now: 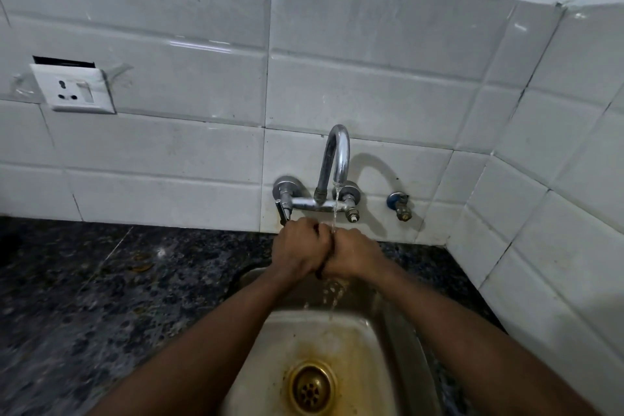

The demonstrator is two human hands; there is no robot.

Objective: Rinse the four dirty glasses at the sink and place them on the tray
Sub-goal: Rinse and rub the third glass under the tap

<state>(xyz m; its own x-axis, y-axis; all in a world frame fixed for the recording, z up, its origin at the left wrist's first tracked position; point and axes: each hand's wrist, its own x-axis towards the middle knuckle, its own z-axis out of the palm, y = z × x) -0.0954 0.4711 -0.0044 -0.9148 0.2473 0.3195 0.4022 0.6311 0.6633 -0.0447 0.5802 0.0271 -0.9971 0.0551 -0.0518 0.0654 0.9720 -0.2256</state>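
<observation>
None of the four dirty glasses visible anywhere on the dark speckled granite counter (101, 297) or in the stained steel sink (388, 365); no tray in view either. Hard to judge progress, then: nothing seen rinsed, nothing seen set down, so probably most or all of the work left, though impossible to say from here. Pressed knuckle to knuckle above the sink's back edge, left hand (299, 252) and right hand (354, 255), fingers curled, directly under the thin water stream (335, 209) from the curved chrome wall faucet (334, 159). Cannot tell whether curled round a glass or merely rubbing each other; only a dark gap between the palms. Likewise cannot tell where any glass sits, which way its mouth points, or how its long axis lies. Runoff dripping toward the brass drain (312, 388) near the sink's front edge.
</observation>
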